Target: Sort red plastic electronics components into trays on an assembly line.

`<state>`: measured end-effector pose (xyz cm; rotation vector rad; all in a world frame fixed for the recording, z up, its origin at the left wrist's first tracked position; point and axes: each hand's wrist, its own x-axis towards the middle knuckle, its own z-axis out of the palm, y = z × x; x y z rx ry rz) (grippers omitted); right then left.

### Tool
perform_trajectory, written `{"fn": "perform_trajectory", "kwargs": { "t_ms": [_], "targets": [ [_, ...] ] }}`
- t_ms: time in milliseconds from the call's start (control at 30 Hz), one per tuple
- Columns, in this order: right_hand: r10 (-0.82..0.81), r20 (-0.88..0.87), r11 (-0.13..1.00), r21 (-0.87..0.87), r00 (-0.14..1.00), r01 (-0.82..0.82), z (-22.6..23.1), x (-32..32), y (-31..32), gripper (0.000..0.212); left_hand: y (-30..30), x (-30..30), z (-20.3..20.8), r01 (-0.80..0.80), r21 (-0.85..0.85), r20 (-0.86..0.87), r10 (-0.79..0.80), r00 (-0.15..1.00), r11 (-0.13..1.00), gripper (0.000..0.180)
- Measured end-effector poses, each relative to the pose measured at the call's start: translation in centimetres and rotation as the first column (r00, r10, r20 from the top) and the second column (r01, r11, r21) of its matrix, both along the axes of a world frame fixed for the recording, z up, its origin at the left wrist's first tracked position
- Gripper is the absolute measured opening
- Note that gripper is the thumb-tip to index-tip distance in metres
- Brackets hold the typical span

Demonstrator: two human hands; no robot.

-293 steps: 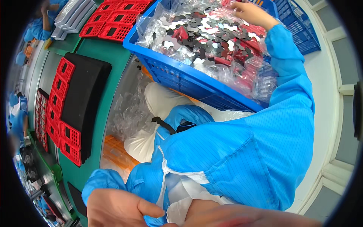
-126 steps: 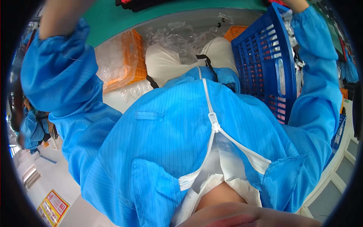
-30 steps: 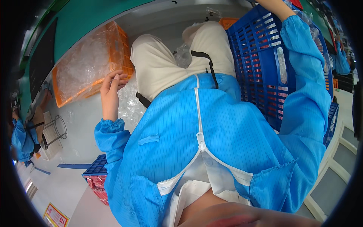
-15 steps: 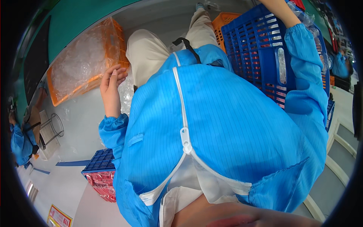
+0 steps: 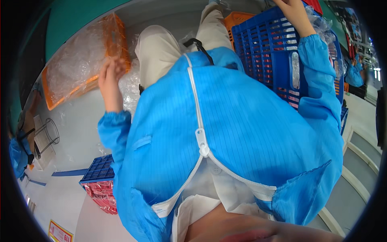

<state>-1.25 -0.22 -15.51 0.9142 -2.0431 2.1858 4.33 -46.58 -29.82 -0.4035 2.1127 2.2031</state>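
Person seated, blue jacket [image 5: 242, 109], pale trousers [image 5: 157, 52], one arm out to each side. Left hand [image 5: 109, 82]: raised, fingers loosely bent, half-open, blurred; nothing seen in it. It's just beside the orange crate [image 5: 121, 40] at the person's left, overlapping its edge from this angle; can't tell if they touch. Crate is heaped with clear plastic [image 5: 76, 56]; more crumpled plastic on the floor near the knee.

Right hand [image 5: 296, 14]: up over the blue crate [image 5: 282, 68], which stands close against the person's right side. Fingers partly spread, tips cut off at the upper edge; can't tell whether it grips anything. Red pieces show through the crate's slots, clear bags [image 5: 322, 26] bulge at its top. Second orange crate [image 5: 238, 20] just beside it, near the foot.

Green bench [image 5: 72, 24] ahead, left. Another blue crate [image 5: 98, 167], red wrapped contents, on the floor behind the left elbow. Co-workers in blue at both far sides.
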Motion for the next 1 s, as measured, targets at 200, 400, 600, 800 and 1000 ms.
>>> {"fn": "perform_trajectory", "kwargs": {
  "t_ms": [200,400,600,800,1000],
  "targets": [
    [-0.583,-0.308,0.509,0.584,0.752,0.633,2.6,2.2,-0.1,0.048,9.2,-3.4,1.5,0.267,0.237,-0.270,-0.201,0.942,0.934,0.022],
    [-0.716,-0.332,0.280,0.670,0.615,0.688,4.5,4.0,1.9,0.032,8.1,-2.0,0.3,0.181,0.331,-0.163,-0.133,0.978,0.926,0.020],
    [-0.724,-0.403,0.211,0.643,0.560,0.736,6.4,6.8,8.8,0.023,8.0,-1.1,-0.9,0.063,0.353,-0.051,-0.048,0.998,0.933,0.022],
    [-0.719,-0.622,-0.140,0.568,0.311,0.811,6.0,10.1,16.2,0.024,7.5,-0.7,-1.8,0.014,0.167,-0.009,-0.012,1.000,0.986,0.023],
    [-0.641,-0.768,-0.475,0.375,-0.020,0.796,4.0,16.1,32.2,0.025,10.4,-2.7,1.2,0.196,0.110,0.021,-0.199,0.980,0.974,0.020]
  ]
}}
